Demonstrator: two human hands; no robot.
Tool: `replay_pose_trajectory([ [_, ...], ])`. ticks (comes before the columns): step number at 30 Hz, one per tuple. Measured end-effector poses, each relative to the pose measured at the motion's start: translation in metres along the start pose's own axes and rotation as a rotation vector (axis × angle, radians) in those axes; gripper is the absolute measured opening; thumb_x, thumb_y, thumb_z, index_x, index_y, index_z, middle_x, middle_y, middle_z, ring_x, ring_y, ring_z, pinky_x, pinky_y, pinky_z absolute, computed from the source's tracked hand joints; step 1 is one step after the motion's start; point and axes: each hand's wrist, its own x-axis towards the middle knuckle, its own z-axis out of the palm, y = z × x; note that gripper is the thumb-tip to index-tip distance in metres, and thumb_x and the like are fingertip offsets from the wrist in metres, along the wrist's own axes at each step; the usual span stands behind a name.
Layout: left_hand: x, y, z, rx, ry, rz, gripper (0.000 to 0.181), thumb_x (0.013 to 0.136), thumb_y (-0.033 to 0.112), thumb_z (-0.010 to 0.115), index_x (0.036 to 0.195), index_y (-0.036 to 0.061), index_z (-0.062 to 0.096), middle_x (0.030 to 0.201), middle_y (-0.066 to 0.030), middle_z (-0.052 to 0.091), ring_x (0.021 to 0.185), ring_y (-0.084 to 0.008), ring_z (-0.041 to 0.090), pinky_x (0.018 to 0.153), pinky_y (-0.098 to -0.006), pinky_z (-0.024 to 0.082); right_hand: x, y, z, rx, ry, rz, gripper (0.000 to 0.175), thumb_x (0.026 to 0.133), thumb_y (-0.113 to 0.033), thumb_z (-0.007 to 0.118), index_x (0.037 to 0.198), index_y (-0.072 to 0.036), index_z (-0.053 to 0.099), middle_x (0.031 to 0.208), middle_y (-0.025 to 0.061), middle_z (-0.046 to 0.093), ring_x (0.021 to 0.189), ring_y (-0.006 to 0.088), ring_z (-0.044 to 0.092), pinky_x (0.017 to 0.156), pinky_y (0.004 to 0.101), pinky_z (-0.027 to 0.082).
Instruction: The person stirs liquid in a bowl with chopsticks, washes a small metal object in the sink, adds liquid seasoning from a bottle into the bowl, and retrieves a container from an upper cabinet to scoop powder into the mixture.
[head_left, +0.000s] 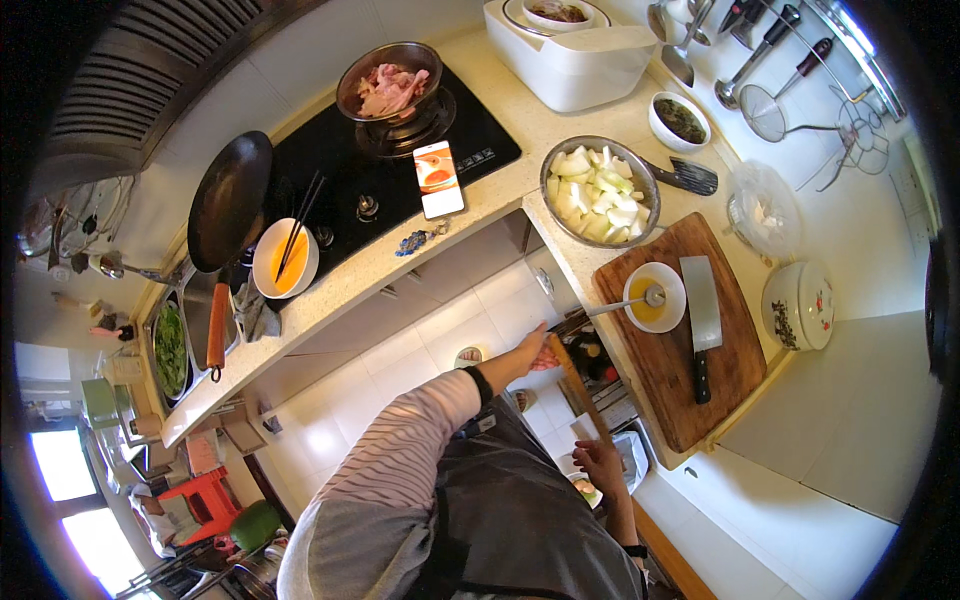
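Below the right-hand counter, a drawer with a wood-coloured edge stands pulled out, with dark items inside. My left hand is at its far end, fingers against the edge; how firmly they grip is unclear. Near the drawer's other end, my right hand has bent fingers, and its hold is partly hidden. A small white piece shows on the drawer front beside it. Above, on a wooden cutting board, rest a cleaver and a white bowl of yellow liquid with a spoon.
A metal pan of pale cut vegetable chunks stands behind the board. Raw meat fills a pan on the black cooktop. A phone, a bowl of beaten egg with chopsticks, and a wok are along the left counter.
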Motion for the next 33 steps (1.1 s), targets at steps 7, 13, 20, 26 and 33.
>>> replay_pose_trajectory([
  [7,0.009,0.04,0.019,1.111,-0.077,0.594,0.049,0.077,0.049,0.038,0.083,0.0049,0.059,0.075,-0.0158,0.057,0.073,-0.0248,0.055,0.062,-0.032,0.043,0.031,-0.042,-0.004,-0.086,0.011,-0.086,0.03,0.075,-0.021,0.057,0.094,0.002,0.053,0.066,0.0098,0.058,0.059,0.013,0.056,0.051,0.0241,0.045],
  [13,-0.108,0.131,-0.059,1.036,0.709,1.385,0.011,0.063,0.006,0.053,0.074,0.006,0.056,0.078,-0.0107,0.056,0.073,-0.0272,0.053,0.063,-0.0345,0.044,0.084,-0.022,0.011,0.324,0.114,0.29,0.034,0.076,-0.02,0.056,0.095,0.006,0.048,0.08,0.013,0.057,0.062,0.0193,0.057,0.051,0.0266,0.047],
  [20,-0.146,0.205,-0.148,1.293,1.016,1.428,0.042,0.058,-0.004,0.048,0.098,0.0088,0.046,0.097,-0.0132,0.049,0.096,-0.0273,0.04,0.079,-0.0364,0.032,0.117,-0.005,0.005,0.921,0.237,0.541,0.046,0.08,-0.023,0.047,0.118,-0.002,0.032,0.116,0.0205,0.036,0.088,0.035,0.051,0.068,0.0422,0.048],
  [26,-0.138,0.237,-0.149,1.416,0.887,1.438,0.041,0.06,-0.004,0.049,0.099,0.0092,0.047,0.103,-0.0122,0.047,0.1,-0.0273,0.038,0.082,-0.0369,0.031,0.12,0.0,0.024,0.826,0.408,0.593,0.065,0.075,-0.017,0.054,0.123,-0.004,0.013,0.107,0.0199,0.043,0.076,0.0335,0.056,0.06,0.041,0.049],
  [33,-0.13,0.234,-0.159,1.552,0.857,1.39,0.038,0.06,-0.003,0.051,0.096,0.0091,0.048,0.101,-0.0124,0.048,0.098,-0.026,0.04,0.08,-0.0369,0.031,0.13,-0.016,0.027,0.82,0.574,0.453,0.056,0.073,-0.014,0.057,0.114,0.0,0.022,0.098,0.0139,0.047,0.071,0.0281,0.057,0.055,0.0355,0.048],
])
